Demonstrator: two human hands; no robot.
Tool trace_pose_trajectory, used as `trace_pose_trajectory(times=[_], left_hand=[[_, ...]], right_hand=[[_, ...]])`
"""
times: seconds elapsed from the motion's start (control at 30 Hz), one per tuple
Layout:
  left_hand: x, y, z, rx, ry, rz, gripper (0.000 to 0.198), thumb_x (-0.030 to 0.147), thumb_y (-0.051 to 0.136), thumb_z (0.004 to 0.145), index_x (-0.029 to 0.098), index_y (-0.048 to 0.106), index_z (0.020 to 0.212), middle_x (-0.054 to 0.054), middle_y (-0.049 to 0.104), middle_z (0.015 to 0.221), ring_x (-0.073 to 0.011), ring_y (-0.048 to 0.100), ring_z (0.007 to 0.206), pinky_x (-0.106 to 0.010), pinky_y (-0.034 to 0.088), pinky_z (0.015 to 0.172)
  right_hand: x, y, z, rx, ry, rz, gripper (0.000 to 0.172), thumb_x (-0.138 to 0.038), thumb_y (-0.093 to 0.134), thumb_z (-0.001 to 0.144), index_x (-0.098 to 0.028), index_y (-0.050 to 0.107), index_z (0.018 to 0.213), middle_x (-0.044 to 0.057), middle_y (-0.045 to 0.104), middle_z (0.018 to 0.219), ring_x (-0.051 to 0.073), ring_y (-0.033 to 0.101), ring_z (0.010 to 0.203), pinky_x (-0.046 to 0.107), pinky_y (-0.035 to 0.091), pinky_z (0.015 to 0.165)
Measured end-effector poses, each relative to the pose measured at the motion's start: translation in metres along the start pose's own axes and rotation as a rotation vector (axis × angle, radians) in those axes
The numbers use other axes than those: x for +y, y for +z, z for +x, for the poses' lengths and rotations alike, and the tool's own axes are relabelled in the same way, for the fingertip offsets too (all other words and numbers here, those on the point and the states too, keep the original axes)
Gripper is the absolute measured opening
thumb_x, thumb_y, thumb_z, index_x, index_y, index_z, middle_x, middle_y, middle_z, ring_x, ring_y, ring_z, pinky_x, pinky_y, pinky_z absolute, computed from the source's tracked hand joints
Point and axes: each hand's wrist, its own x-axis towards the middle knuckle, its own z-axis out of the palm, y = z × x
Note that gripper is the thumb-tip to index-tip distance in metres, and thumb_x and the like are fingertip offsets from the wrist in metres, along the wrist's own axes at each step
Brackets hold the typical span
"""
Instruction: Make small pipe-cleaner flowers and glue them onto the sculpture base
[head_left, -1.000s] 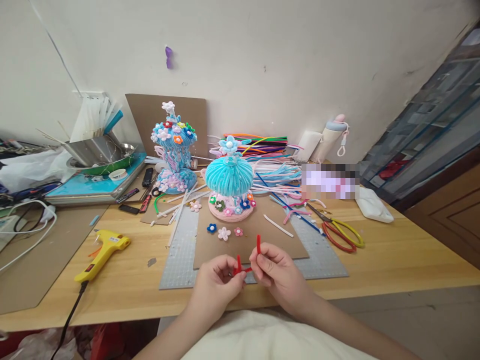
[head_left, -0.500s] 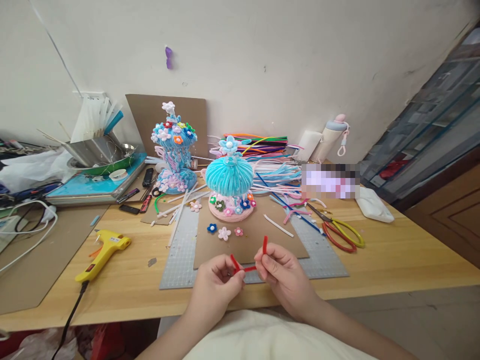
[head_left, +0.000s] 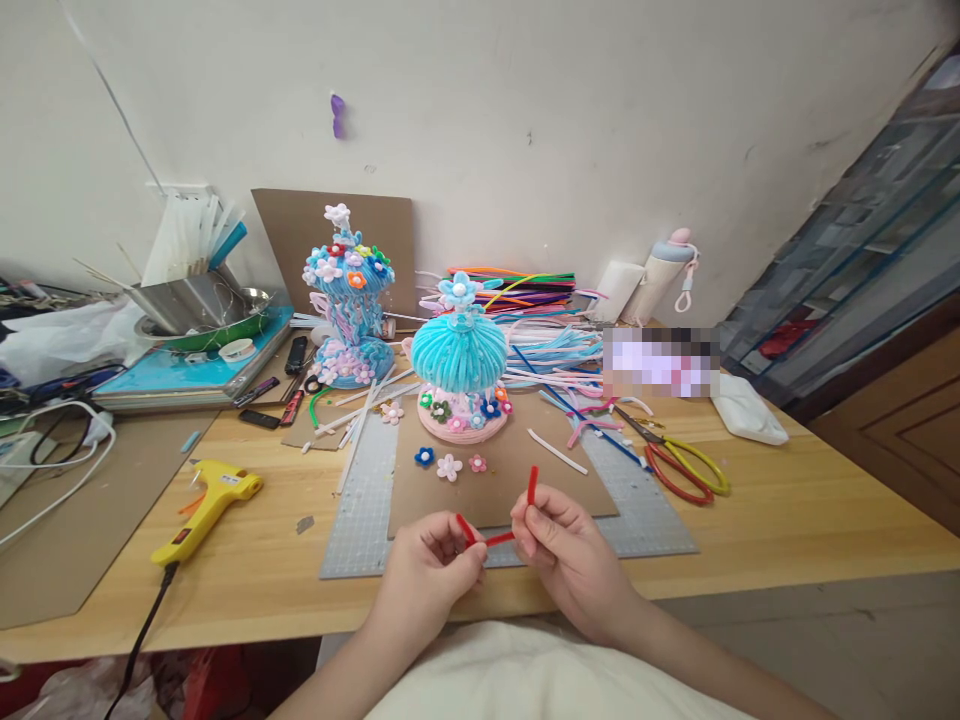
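Between my hands is a red pipe cleaner (head_left: 499, 539), bent so that both ends stick up. My left hand (head_left: 433, 568) pinches it near its left end, and my right hand (head_left: 566, 545) pinches it near the right end; fingers hide parts of it. Just beyond lie a small blue flower (head_left: 424, 457), a pale pink flower (head_left: 449, 467) and a darker pink flower (head_left: 478, 463) on a cardboard sheet (head_left: 517, 495). Behind them stands a turquoise domed pipe-cleaner carousel (head_left: 459, 355) on a pink base ringed with little flowers.
A yellow glue gun (head_left: 206, 510) lies left with its cord over the edge. Scissors (head_left: 679, 465) rest at right near pipe-cleaner offcuts. A taller flowered blue model (head_left: 351, 300) stands behind, beside bundled pipe cleaners (head_left: 555, 345). A grey cutting mat (head_left: 352, 550) lies under the cardboard.
Both hands keep their pinch on the red pipe cleaner. My left hand has shifted very slightly left, and the pipe cleaner's right tip sits a touch higher.
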Motion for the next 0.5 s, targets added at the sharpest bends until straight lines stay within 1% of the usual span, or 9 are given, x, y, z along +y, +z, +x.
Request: trace_pose_trajectory(times=[0.1, 0.2, 0.23, 0.27, 0.3, 0.33, 0.37, 0.43, 0.5], left_hand=[[-0.002, -0.002, 0.000, -0.023, -0.009, 0.054, 0.014, 0.027, 0.058, 0.070, 0.015, 0.056, 0.065, 0.000, 0.055, 0.054, -0.0111, 0.050, 0.051, -0.022, 0.040, 0.051], [-0.003, -0.002, 0.000, -0.001, 0.042, 0.210, 0.013, 0.025, 0.055, 0.070, 0.015, 0.056, 0.063, 0.001, 0.052, 0.054, -0.0101, 0.046, 0.053, -0.020, 0.036, 0.050], [-0.003, -0.002, 0.000, 0.000, 0.061, 0.261, 0.013, 0.023, 0.054, 0.070, 0.015, 0.057, 0.061, 0.002, 0.051, 0.054, -0.0099, 0.045, 0.053, -0.019, 0.034, 0.050], [-0.002, -0.001, 0.000, -0.005, 0.078, 0.301, 0.011, 0.021, 0.054, 0.068, 0.015, 0.057, 0.060, 0.002, 0.051, 0.054, -0.0098, 0.044, 0.053, -0.019, 0.033, 0.049], [-0.002, 0.000, 0.000, -0.015, 0.092, 0.328, 0.009, 0.018, 0.053, 0.067, 0.015, 0.057, 0.060, 0.002, 0.052, 0.055, -0.0098, 0.044, 0.053, -0.019, 0.032, 0.049], [-0.001, 0.001, 0.000, -0.025, 0.101, 0.345, 0.007, 0.017, 0.053, 0.066, 0.014, 0.058, 0.062, 0.002, 0.053, 0.055, -0.0098, 0.044, 0.053, -0.019, 0.032, 0.048], [0.000, 0.002, 0.000, -0.037, 0.104, 0.357, 0.006, 0.015, 0.052, 0.065, 0.014, 0.058, 0.063, 0.002, 0.054, 0.056, -0.0098, 0.044, 0.053, -0.018, 0.032, 0.048], [0.002, 0.002, 0.001, -0.052, 0.101, 0.368, 0.007, 0.016, 0.052, 0.066, 0.014, 0.057, 0.063, 0.002, 0.055, 0.057, -0.0096, 0.044, 0.053, -0.019, 0.031, 0.047], [0.003, 0.000, 0.002, -0.025, 0.103, 0.377, 0.010, 0.018, 0.052, 0.068, 0.014, 0.054, 0.059, 0.002, 0.053, 0.056, -0.0094, 0.043, 0.054, -0.019, 0.031, 0.048]], right_hand=[[-0.006, -0.004, 0.002, 0.062, -0.083, -0.119, 0.014, -0.030, 0.043, 0.087, -0.022, 0.051, 0.097, 0.001, 0.052, 0.074, 0.011, 0.044, 0.057, 0.023, 0.037, 0.053], [-0.019, -0.006, -0.004, 0.277, -0.556, -0.529, 0.031, -0.023, 0.046, 0.085, -0.029, 0.043, 0.115, 0.006, 0.049, 0.110, 0.018, 0.049, 0.096, 0.034, 0.040, 0.081], [-0.024, -0.005, -0.007, 0.234, -0.720, -0.729, 0.038, -0.020, 0.049, 0.082, -0.031, 0.041, 0.119, 0.006, 0.048, 0.115, 0.020, 0.045, 0.106, 0.038, 0.035, 0.090], [-0.029, -0.003, -0.010, 0.057, -0.832, -0.945, 0.042, -0.019, 0.051, 0.081, -0.032, 0.043, 0.120, 0.005, 0.051, 0.116, 0.021, 0.044, 0.110, 0.041, 0.030, 0.096], [-0.033, 0.001, -0.012, -0.225, -0.847, -1.148, 0.042, -0.020, 0.052, 0.080, -0.032, 0.045, 0.120, 0.004, 0.054, 0.115, 0.021, 0.044, 0.112, 0.041, 0.026, 0.100], [-0.036, 0.005, -0.013, -0.412, -0.795, -1.298, 0.041, -0.025, 0.053, 0.081, -0.030, 0.046, 0.121, 0.004, 0.054, 0.119, 0.022, 0.043, 0.115, 0.042, 0.021, 0.103], [-0.038, 0.008, -0.012, -0.495, -0.757, -1.386, 0.043, -0.035, 0.054, 0.081, -0.025, 0.046, 0.122, 0.007, 0.051, 0.124, 0.024, 0.040, 0.118, 0.044, 0.017, 0.104], [-0.039, 0.013, -0.009, -0.519, -0.710, -1.456, 0.049, -0.041, 0.052, 0.081, -0.019, 0.045, 0.124, 0.010, 0.048, 0.127, 0.025, 0.037, 0.120, 0.047, 0.013, 0.105], [-0.038, 0.013, -0.005, -0.461, -0.652, -1.423, 0.041, -0.034, 0.049, 0.084, -0.019, 0.047, 0.122, 0.010, 0.051, 0.124, 0.023, 0.041, 0.117, 0.047, 0.017, 0.104]])
